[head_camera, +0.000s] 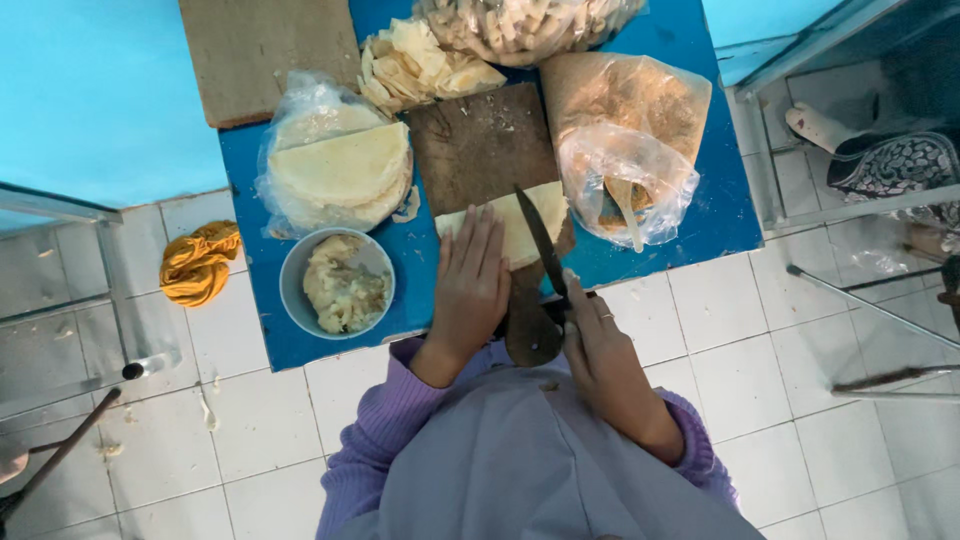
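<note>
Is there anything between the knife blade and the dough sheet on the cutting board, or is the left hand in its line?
Nothing visible lies between them. The knife, held in the right hand, has its blade already over the pale dough sheet on the wooden cutting board. The left hand presses flat on the sheet just left of the blade, beside it, not under it.
</note>
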